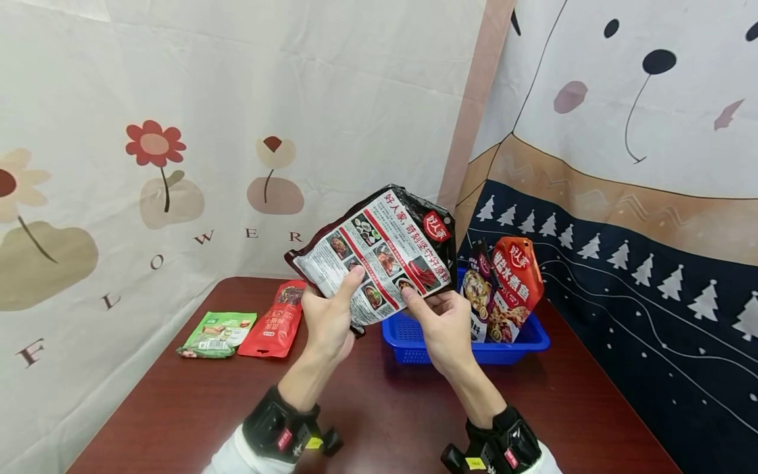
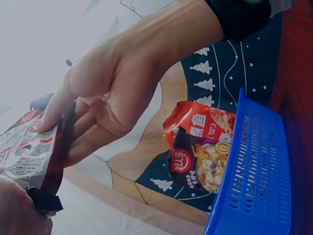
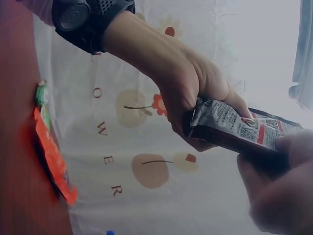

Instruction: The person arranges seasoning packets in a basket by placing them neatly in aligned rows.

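Both hands hold up a dark seasoning packet (image 1: pixel 379 253) with a white printed label, above the brown table (image 1: pixel 379 408). My left hand (image 1: pixel 339 304) grips its lower left edge, thumb on the label. My right hand (image 1: pixel 431 309) pinches the lower right edge. The left wrist view shows the right hand (image 2: pixel 110 95) with its thumb on the packet (image 2: pixel 27 154). In the right wrist view the left hand (image 3: pixel 195 93) is curled round the packet's (image 3: pixel 239 131) end.
A blue basket (image 1: pixel 408 339) stands behind my right hand, holding an orange packet (image 1: pixel 520 280) and a dark packet (image 1: pixel 476 286) upright. A green packet (image 1: pixel 218 334) and a red packet (image 1: pixel 277 320) lie flat at the left. Printed cloth walls close off the back and right.
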`<state>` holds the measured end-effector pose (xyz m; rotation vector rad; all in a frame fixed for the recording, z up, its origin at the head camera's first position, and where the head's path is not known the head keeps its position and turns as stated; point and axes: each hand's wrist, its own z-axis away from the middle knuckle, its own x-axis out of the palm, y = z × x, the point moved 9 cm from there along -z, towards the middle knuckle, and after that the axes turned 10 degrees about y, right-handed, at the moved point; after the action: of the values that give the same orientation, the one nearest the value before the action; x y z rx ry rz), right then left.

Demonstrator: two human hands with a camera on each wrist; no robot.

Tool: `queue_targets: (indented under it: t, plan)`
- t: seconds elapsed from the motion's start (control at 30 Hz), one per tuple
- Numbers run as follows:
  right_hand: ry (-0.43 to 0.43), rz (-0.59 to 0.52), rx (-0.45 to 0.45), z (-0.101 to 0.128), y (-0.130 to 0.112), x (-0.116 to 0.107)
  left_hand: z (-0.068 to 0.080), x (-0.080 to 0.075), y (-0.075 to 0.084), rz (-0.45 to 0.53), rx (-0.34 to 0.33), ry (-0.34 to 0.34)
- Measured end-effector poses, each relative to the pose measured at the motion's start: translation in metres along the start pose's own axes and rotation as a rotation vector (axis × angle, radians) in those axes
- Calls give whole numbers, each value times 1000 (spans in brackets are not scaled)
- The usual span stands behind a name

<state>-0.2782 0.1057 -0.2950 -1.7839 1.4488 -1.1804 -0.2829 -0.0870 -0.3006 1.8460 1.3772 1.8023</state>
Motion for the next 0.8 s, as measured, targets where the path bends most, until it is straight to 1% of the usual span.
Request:
queue_targets:
  t: [0.2,0.37,0.57,0.8]
  plan:
    - [36,-2,-25,0,-1,-2,2,1,-1,-4,0,-14]
    - [54,-18,-30,0,-1,-3,4,2,-3,-4,0,-24]
    - [65,-72,-38,2,-3,-2,4,4,-4,3,7,-31]
    - [100,-126,-55,-1,-7,-7,4,7,-4,-7,3,-68]
